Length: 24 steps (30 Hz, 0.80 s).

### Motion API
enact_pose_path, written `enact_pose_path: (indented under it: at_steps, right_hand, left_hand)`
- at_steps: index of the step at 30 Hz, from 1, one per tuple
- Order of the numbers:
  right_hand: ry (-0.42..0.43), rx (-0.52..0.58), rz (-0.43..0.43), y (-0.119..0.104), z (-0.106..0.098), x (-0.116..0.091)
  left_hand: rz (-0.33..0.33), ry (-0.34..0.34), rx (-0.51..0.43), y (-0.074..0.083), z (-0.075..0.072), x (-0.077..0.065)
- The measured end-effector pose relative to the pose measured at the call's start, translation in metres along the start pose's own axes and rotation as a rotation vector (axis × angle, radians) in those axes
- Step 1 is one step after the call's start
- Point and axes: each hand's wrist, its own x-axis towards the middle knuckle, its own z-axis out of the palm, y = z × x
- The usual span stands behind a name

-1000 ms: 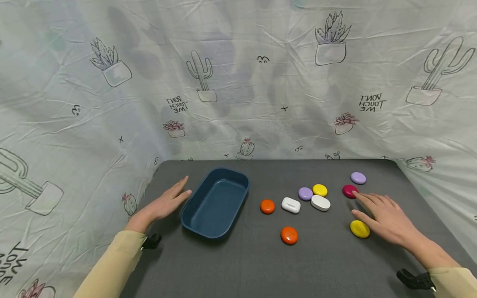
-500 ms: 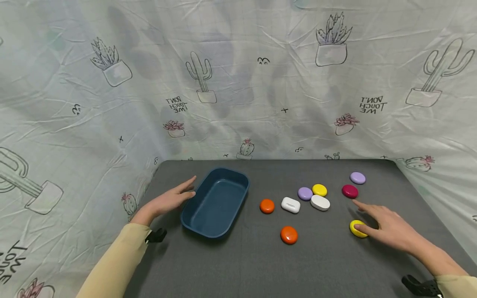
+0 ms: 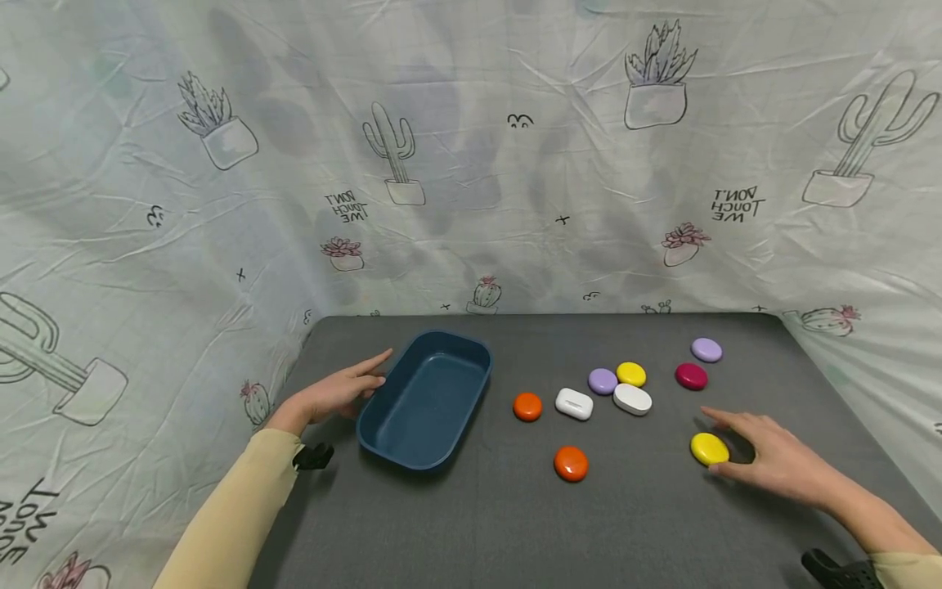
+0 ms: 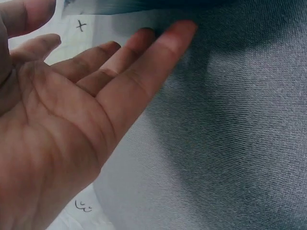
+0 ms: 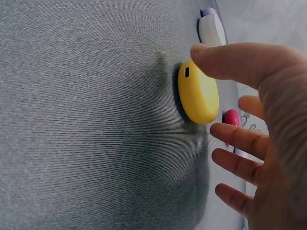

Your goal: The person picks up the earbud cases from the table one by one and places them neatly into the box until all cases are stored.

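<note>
At the right of the table, a rounded yellow case (image 3: 709,449) with a small dark port, like an earbud case, lies flat. My right hand (image 3: 780,458) is spread around its right side, with the thumb at its near edge. In the right wrist view the thumb (image 5: 240,62) overlaps the yellow case (image 5: 201,96), and the other fingers are apart from it. By the left rim of an empty dark blue tray (image 3: 371,448) is my left hand (image 3: 334,397), fingers extended and palm free. In the left wrist view those fingers (image 4: 139,81) reach under the tray's edge (image 4: 144,7).
Beyond the right hand lie a crimson case (image 3: 692,376) and a lilac one (image 3: 706,350). Mid-table are two orange cases (image 3: 571,464), two white ones (image 3: 574,404), another lilac (image 3: 603,381) and another yellow (image 3: 630,375). A printed curtain (image 3: 471,164) hangs behind the table.
My right hand has drawn back from beside the crimson case toward me and come around the yellow case. My left hand has shifted slightly right, closer to the tray's rim.
</note>
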Motion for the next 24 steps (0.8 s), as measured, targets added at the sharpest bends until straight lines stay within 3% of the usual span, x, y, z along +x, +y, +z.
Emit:
enact_pose_path:
  at_steps: [15, 24]
  right_hand:
    - [0.041, 0.022, -0.033, 0.0, 0.012, -0.004]
    - [0.048, 0.007, -0.046, 0.003, 0.014, -0.005]
  left_hand:
    - [0.012, -0.048, -0.03, -0.005, 0.005, 0.001]
    - [0.034, -0.046, -0.038, -0.01, 0.023, -0.01]
